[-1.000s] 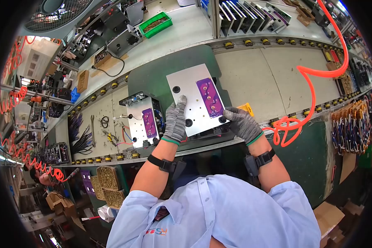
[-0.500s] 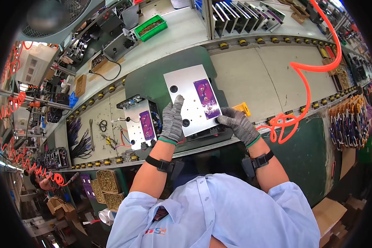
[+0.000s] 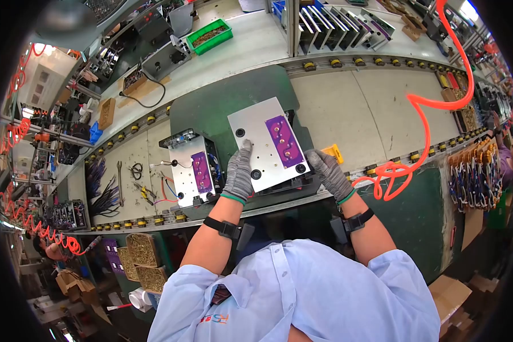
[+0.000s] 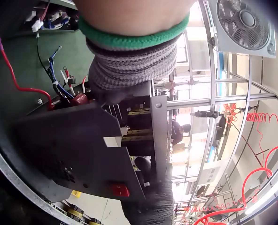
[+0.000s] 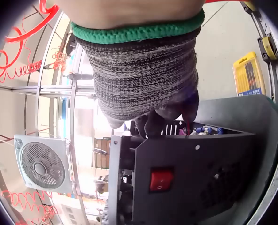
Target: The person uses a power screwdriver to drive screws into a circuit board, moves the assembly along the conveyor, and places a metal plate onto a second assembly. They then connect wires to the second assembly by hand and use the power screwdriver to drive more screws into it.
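Note:
A metal equipment case (image 3: pixel 257 142) has a silver plate on top, with black round feet and a purple panel (image 3: pixel 282 142). The left gloved hand (image 3: pixel 239 174) grips its left side, thumb laid on the plate. At the right near corner, the right gloved hand (image 3: pixel 329 172) holds the edge, its fingertips reaching into the case in the right wrist view. The black end panel bears a red rocker switch (image 5: pixel 161 180). Wires (image 4: pixel 59 79) show behind the case in the left wrist view. A second similar case (image 3: pixel 182 171) stands to the left on the green board (image 3: pixel 211 105).
Pliers (image 3: pixel 146 194) and dark cable bundles (image 3: pixel 104 191) lie on the left of the line. A yellow case of bits (image 5: pixel 248 75) is right of the board. A red coiled air hose (image 3: pixel 422 131) hangs at the right. Roller rails (image 3: pixel 359 61) run along the back.
The held case has shifted slightly towards the person, both hands staying on it. The right thumb has moved from the plate's face to its edge.

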The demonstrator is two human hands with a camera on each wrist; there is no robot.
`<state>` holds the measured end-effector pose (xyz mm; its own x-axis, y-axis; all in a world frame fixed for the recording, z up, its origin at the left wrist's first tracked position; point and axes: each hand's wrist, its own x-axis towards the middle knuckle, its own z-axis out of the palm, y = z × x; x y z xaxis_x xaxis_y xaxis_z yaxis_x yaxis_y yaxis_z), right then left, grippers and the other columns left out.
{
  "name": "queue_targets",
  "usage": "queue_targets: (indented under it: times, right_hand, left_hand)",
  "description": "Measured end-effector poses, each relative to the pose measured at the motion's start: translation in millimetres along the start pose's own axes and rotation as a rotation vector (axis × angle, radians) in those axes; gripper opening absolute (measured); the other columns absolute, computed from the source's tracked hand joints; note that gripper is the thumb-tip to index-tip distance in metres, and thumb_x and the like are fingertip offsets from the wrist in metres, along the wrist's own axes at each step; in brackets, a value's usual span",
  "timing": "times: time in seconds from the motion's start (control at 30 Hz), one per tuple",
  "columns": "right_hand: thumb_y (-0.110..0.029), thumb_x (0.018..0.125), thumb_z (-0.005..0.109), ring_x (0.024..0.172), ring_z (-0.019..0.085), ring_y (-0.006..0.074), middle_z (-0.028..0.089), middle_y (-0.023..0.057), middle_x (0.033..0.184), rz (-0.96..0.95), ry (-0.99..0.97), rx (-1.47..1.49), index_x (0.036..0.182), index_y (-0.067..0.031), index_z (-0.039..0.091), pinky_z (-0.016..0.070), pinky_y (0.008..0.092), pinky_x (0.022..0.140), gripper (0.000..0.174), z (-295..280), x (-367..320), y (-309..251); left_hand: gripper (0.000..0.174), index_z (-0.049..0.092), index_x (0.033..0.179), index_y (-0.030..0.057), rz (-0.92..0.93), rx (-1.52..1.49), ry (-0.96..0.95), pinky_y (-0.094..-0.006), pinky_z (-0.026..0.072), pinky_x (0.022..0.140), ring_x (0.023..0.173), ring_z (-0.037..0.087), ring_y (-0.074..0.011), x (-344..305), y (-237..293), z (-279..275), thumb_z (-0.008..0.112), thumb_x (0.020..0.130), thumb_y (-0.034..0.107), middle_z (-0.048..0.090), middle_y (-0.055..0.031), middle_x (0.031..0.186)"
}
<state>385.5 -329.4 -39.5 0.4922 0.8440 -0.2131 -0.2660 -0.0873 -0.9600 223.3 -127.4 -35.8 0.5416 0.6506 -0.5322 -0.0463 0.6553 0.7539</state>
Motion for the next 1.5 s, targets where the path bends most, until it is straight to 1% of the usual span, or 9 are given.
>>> queue_targets:
  times: [0.23, 0.37, 0.57, 0.63, 0.77, 0.97, 1.07, 1.23, 1.5]
  right_hand:
    - [-0.045, 0.094, 0.067, 0.084, 0.055, 0.0077, 0.065, -0.0004, 0.090, 0.166, -0.052, -0.233, 0.111, -0.0017, 0.070, 0.0460, 0.0249, 0.077, 0.047, 7.0, -16.0, -21.7]
    - [-0.045, 0.087, 0.075, 0.079, 0.058, 0.0093, 0.068, 0.0007, 0.089, 0.339, -0.045, -0.141, 0.107, -0.0049, 0.071, 0.0456, 0.0252, 0.073, 0.045, 1.0, -12.2, -9.5]
    - [-0.040, 0.082, 0.081, 0.081, 0.060, 0.0093, 0.070, 0.0005, 0.091, 0.440, -0.087, -0.106, 0.104, -0.0025, 0.071, 0.0473, 0.0255, 0.076, 0.044, 4.4, -11.1, -18.8]
    - [-0.039, 0.085, 0.077, 0.093, 0.064, 0.0139, 0.071, 0.0059, 0.098, 0.411, -0.084, -0.131, 0.110, 0.0018, 0.069, 0.0503, 0.0305, 0.089, 0.049, 3.1, -10.2, -21.7]
    - [-0.038, 0.084, 0.078, 0.094, 0.064, 0.0143, 0.071, 0.0057, 0.097, 0.435, -0.068, -0.128, 0.110, 0.0024, 0.069, 0.0498, 0.0307, 0.090, 0.049, 6.2, -6.8, -24.5]
    - [-0.036, 0.082, 0.079, 0.091, 0.064, 0.0135, 0.070, 0.0051, 0.096, 0.401, -0.067, -0.145, 0.108, 0.0019, 0.069, 0.0503, 0.0294, 0.084, 0.047, 10.3, -15.0, -46.4]
    - [-0.036, 0.082, 0.079, 0.075, 0.058, 0.0095, 0.069, 0.0029, 0.088, 0.355, -0.142, -0.141, 0.105, -0.0026, 0.069, 0.0489, 0.0260, 0.072, 0.042, 4.6, -17.5, -49.9]
    - [-0.043, 0.082, 0.078, 0.072, 0.055, 0.0089, 0.067, 0.0008, 0.085, 0.453, -0.056, -0.276, 0.103, -0.0030, 0.070, 0.0477, 0.0258, 0.069, 0.046, 9.3, -10.5, -46.5]
    - [-0.040, 0.086, 0.075, 0.074, 0.053, 0.0069, 0.067, -0.0010, 0.086, 0.272, -0.091, -0.288, 0.106, -0.0033, 0.071, 0.0436, 0.0240, 0.067, 0.042, 19.9, -16.3, -48.7]
  left_hand:
    - [0.049, 0.065, 0.112, 0.0035, 0.138, 0.269, 0.004, -0.0277, 0.0462, 0.079, 0.085, 0.054, -0.0104, -1.1, -14.0, -13.1, 0.067, 0.094, 0.049, 0.063, -0.0025, 0.097]
    - [0.049, 0.065, 0.111, 0.0032, 0.194, 0.431, 0.053, -0.0270, 0.0459, 0.077, 0.084, 0.052, -0.0098, 3.5, -16.9, -16.8, 0.068, 0.094, 0.049, 0.063, -0.0018, 0.097]
    - [0.058, 0.064, 0.111, 0.0012, 0.065, 0.314, -0.008, -0.0283, 0.0428, 0.077, 0.084, 0.048, -0.0111, -10.1, -3.9, -0.4, 0.068, 0.091, 0.056, 0.057, -0.0014, 0.094]
    - [0.061, 0.064, 0.112, 0.0000, 0.060, 0.293, -0.027, -0.0270, 0.0435, 0.076, 0.085, 0.048, -0.0116, -7.0, -6.4, -1.7, 0.068, 0.090, 0.057, 0.057, -0.0026, 0.096]
    - [0.059, 0.064, 0.112, 0.0008, 0.084, 0.285, -0.057, -0.0264, 0.0457, 0.073, 0.082, 0.051, -0.0101, 3.6, -6.7, -3.4, 0.068, 0.091, 0.056, 0.060, -0.0013, 0.093]
    - [0.054, 0.066, 0.107, 0.0032, 0.085, 0.215, -0.106, -0.0251, 0.0459, 0.067, 0.075, 0.052, -0.0075, -13.7, 5.1, 5.8, 0.068, 0.091, 0.055, 0.061, 0.0014, 0.088]
    - [0.052, 0.066, 0.108, 0.0031, 0.071, 0.263, -0.074, -0.0254, 0.0467, 0.067, 0.075, 0.053, -0.0074, -19.5, 0.1, 3.6, 0.068, 0.093, 0.052, 0.062, 0.0008, 0.088]
    - [0.050, 0.066, 0.111, 0.0022, 0.085, 0.289, -0.020, -0.0263, 0.0484, 0.067, 0.075, 0.055, -0.0081, -18.7, -10.5, 0.1, 0.067, 0.094, 0.050, 0.063, -0.0001, 0.089]
    - [0.050, 0.066, 0.111, 0.0016, 0.091, 0.319, 0.014, -0.0258, 0.0435, 0.068, 0.077, 0.048, -0.0073, -18.5, -10.1, 0.6, 0.066, 0.095, 0.049, 0.060, 0.0013, 0.088]
